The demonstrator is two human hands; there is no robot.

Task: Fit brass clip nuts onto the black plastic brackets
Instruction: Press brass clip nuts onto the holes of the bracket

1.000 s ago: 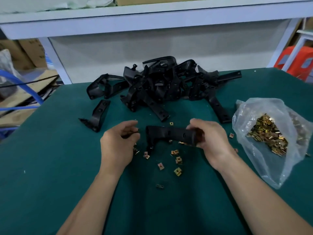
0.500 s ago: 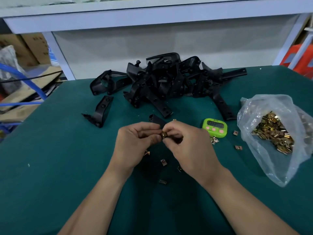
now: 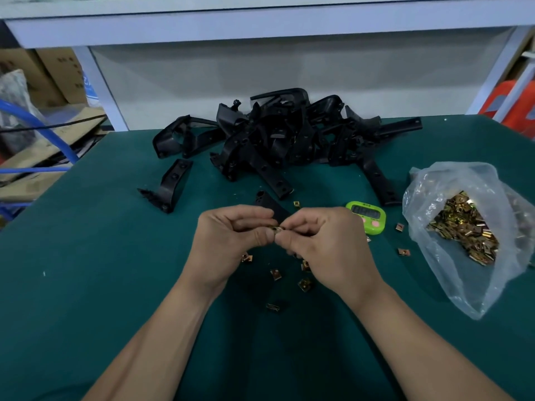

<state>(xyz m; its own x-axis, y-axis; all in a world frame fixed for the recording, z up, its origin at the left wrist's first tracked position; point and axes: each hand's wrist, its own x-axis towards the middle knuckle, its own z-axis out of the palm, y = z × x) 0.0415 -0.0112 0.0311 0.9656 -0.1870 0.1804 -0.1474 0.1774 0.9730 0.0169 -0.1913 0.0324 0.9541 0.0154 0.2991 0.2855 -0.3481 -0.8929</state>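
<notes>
Together on one nut: two hands work at a bracket

Thumb tips, almost touching, were clamped on a brass clip nut point(image 3: 276, 228) at the near end of a black plastic bracket point(image 3: 270, 208), whose far end stuck up past the knuckles. The left hand point(image 3: 231, 238) pinched the nut from the left, its fingers point(image 3: 246, 219) curled in above it. The right hand point(image 3: 324, 244) closed on the bracket's near end from the right, thumb against the same nut. How far the nut sat on the bracket could not be told.

Both hands were held over the green table point(image 3: 86, 270), with loose clip nuts point(image 3: 304, 285) scattered beneath and just beside them. A green timer point(image 3: 366, 217) lay near the right hand. Beyond it, a clear plastic bag point(image 3: 451, 175) lay open with a heap of more nuts inside. A pile of black brackets point(image 3: 278, 134) sat at the table's far side, and one lone bracket point(image 3: 170, 186) lay apart to its left. A white shelf frame point(image 3: 260, 27) stood behind.
</notes>
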